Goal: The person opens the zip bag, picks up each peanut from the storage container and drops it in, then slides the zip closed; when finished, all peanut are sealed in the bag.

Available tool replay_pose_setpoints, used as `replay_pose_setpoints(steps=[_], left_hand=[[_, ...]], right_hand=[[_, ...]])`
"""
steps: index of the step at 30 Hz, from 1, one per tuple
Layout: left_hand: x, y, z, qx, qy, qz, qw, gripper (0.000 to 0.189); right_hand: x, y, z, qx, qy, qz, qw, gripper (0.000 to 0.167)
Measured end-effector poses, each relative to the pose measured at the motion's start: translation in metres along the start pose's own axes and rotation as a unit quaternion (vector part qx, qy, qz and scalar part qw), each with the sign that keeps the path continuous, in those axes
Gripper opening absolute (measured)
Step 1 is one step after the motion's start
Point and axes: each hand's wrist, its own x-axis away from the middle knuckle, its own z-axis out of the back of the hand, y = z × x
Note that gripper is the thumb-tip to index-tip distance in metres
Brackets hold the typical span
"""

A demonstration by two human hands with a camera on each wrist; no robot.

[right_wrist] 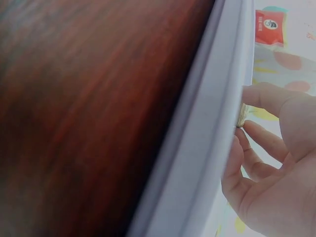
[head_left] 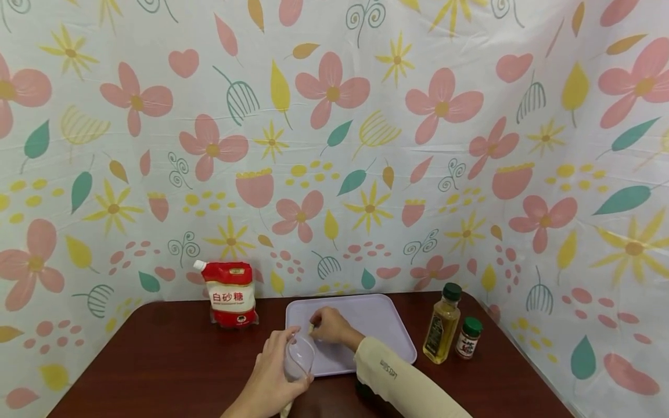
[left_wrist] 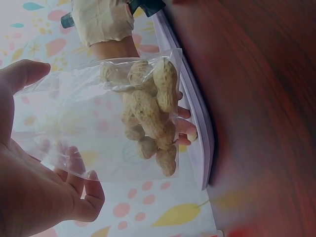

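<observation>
A clear plastic bag (left_wrist: 74,108) of unshelled peanuts (left_wrist: 146,111) is held by my left hand (head_left: 269,368) in front of the lilac tray (head_left: 371,319). In the left wrist view, the peanuts lie bunched at the bag's far end. My right hand (head_left: 331,326) is low over the tray's left part, beyond the bag. Between its thumb and fingers it pinches a single peanut (right_wrist: 242,115), partly hidden by the tray rim in the right wrist view. Whether that peanut touches the tray I cannot tell.
A red and white sugar pouch (head_left: 232,296) stands at the back left of the dark wooden table (head_left: 157,360). Right of the tray are an oil bottle (head_left: 442,325) and a small green-capped jar (head_left: 468,339). A dark object, mostly hidden, sits under my right sleeve (head_left: 402,377).
</observation>
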Motion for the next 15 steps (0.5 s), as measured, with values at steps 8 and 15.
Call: replay_pose_setpoints(steps=[8,15], left_hand=[[0.0006,0.0007,-0.0002,-0.001,0.007,-0.002,1.0,0.076],[0.0017,0.0006,-0.0001,0.002,0.011,-0.005,0.9999,0.076]], right_hand=[[-0.0007,0.0026,-0.0008,-0.014,-0.007,0.003,0.9999,0.023],[0.0034,0.0044,0.0041,-0.002,-0.014,0.0,0.9999,0.025]])
